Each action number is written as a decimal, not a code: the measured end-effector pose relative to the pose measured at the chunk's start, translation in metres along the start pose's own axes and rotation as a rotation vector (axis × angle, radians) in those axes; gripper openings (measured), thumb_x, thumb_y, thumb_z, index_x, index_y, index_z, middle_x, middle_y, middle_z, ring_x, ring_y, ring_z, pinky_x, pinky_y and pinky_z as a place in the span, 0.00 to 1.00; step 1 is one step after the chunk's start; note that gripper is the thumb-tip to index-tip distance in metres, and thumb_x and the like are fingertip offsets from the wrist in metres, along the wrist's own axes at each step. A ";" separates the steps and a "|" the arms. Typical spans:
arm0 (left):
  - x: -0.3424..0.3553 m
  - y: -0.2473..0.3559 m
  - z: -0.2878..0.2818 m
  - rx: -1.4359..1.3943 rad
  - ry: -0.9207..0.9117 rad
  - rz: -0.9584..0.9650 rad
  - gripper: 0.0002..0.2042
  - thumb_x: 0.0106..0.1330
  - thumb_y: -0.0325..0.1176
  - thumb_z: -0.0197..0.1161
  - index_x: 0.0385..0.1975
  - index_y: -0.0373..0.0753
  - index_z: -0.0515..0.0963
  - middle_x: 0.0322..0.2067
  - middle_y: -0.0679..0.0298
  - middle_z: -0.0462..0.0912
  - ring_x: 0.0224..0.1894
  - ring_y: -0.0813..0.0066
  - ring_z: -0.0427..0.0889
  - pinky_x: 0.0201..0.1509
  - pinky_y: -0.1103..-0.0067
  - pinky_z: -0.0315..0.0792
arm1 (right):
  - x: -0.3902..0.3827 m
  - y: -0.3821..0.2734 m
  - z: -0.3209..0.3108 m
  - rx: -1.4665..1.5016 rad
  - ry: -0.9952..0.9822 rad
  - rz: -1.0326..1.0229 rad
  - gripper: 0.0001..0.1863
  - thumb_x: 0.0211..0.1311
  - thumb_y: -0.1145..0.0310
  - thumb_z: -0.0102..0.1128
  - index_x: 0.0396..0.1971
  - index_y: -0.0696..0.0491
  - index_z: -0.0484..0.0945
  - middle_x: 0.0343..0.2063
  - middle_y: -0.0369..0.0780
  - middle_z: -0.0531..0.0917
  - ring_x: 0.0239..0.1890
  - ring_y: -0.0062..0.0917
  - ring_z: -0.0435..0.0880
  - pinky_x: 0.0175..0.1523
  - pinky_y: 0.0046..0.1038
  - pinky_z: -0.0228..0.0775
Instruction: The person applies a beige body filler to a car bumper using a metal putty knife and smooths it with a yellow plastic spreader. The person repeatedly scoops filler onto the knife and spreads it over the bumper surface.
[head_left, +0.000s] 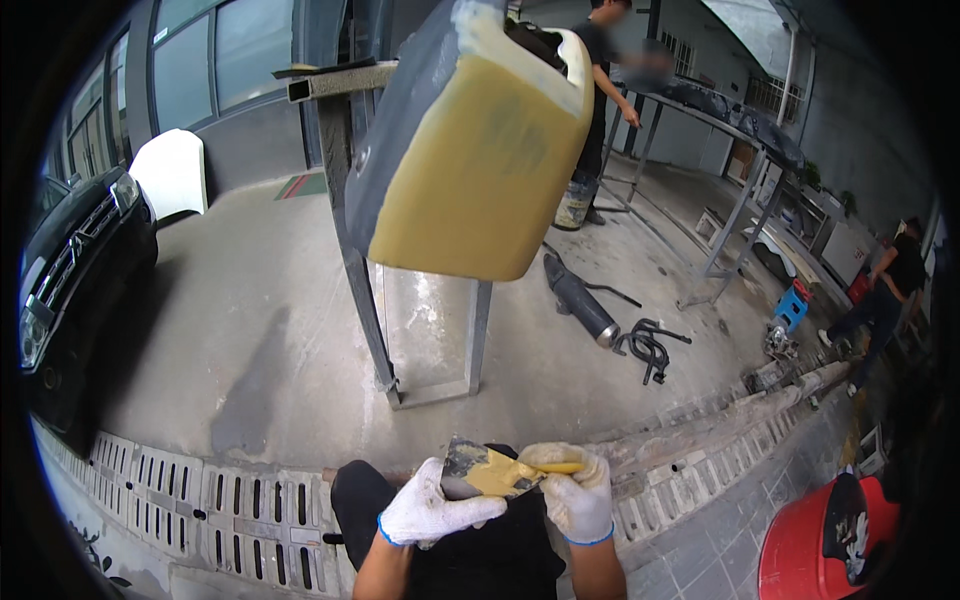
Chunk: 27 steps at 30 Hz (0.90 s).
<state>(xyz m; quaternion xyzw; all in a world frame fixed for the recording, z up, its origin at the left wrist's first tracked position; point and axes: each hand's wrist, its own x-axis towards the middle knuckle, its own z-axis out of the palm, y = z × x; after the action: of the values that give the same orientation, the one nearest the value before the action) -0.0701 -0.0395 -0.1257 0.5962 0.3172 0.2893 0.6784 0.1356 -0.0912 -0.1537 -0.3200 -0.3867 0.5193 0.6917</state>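
Over my lap, my left hand (435, 505), in a white knit glove, is closed round the edge of a dark flat plate (460, 458) smeared with yellow putty (492, 473). My right hand (582, 500), gloved too, grips a putty knife by its yellow handle (558, 467); its blade end meets the plate and is partly hidden by putty. Ahead and above, a grey box-shaped shell (400, 130) is held up on a metal stand (358, 250). Yellow filler (490, 170) coats its broad near face.
A dark car (75, 260) stands at left, near a white panel (170, 175). A muffler (580, 305) and black bent tubes (652, 350) lie on the floor. Slotted drain covers (250, 510) cross the front. A red tub (810, 545) is at lower right. Two people work farther back.
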 end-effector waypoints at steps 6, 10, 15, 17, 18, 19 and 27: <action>0.000 -0.006 -0.004 0.060 -0.008 -0.108 0.10 0.56 0.30 0.72 0.35 0.36 0.81 0.21 0.68 0.81 0.19 0.86 0.74 0.21 0.88 0.66 | 0.005 0.000 0.003 0.315 0.183 -0.087 0.15 0.54 0.83 0.55 0.43 0.64 0.77 0.39 0.50 0.83 0.44 0.37 0.84 0.54 0.36 0.77; -0.001 -0.005 0.001 0.091 0.020 -0.112 0.08 0.58 0.32 0.71 0.32 0.36 0.82 0.21 0.68 0.81 0.18 0.86 0.73 0.20 0.88 0.65 | 0.008 0.017 0.001 0.510 0.018 -0.174 0.15 0.55 0.85 0.55 0.44 0.64 0.77 0.41 0.54 0.82 0.45 0.43 0.83 0.55 0.43 0.76; -0.005 -0.005 -0.006 -0.088 0.105 -0.003 0.10 0.58 0.30 0.70 0.36 0.34 0.80 0.20 0.67 0.81 0.17 0.85 0.74 0.20 0.87 0.66 | 0.004 0.022 -0.003 -0.101 0.055 0.077 0.12 0.58 0.83 0.56 0.42 0.61 0.79 0.35 0.39 0.84 0.30 0.15 0.81 0.33 0.12 0.70; -0.005 -0.004 -0.009 -0.113 0.174 0.041 0.09 0.61 0.34 0.68 0.34 0.34 0.81 0.19 0.68 0.80 0.18 0.86 0.73 0.21 0.86 0.67 | 0.003 0.024 -0.009 -0.010 0.187 0.051 0.12 0.58 0.83 0.56 0.42 0.60 0.79 0.34 0.39 0.84 0.29 0.15 0.80 0.32 0.12 0.70; -0.002 -0.007 -0.011 -0.133 0.244 0.017 0.09 0.61 0.32 0.68 0.35 0.33 0.81 0.20 0.68 0.80 0.18 0.86 0.73 0.21 0.86 0.68 | 0.004 0.026 -0.011 0.036 0.252 0.037 0.12 0.58 0.83 0.56 0.42 0.60 0.79 0.33 0.38 0.83 0.28 0.14 0.80 0.31 0.12 0.70; -0.003 -0.004 -0.009 -0.203 0.275 0.060 0.08 0.62 0.31 0.68 0.35 0.33 0.80 0.21 0.68 0.80 0.18 0.86 0.73 0.21 0.86 0.68 | 0.004 0.026 -0.008 0.125 0.322 0.001 0.11 0.60 0.82 0.56 0.43 0.59 0.79 0.33 0.37 0.83 0.31 0.16 0.81 0.34 0.15 0.73; -0.006 -0.008 -0.002 -0.145 0.241 0.090 0.06 0.67 0.29 0.59 0.37 0.32 0.79 0.25 0.69 0.77 0.23 0.85 0.72 0.26 0.86 0.66 | 0.011 0.030 0.013 0.118 0.346 -0.100 0.12 0.64 0.80 0.51 0.47 0.59 0.74 0.42 0.42 0.81 0.44 0.29 0.82 0.52 0.34 0.77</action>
<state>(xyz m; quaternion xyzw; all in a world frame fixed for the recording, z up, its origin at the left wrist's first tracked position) -0.0755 -0.0434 -0.1334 0.5203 0.3474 0.4111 0.6630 0.1122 -0.0727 -0.1709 -0.3440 -0.2462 0.4431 0.7904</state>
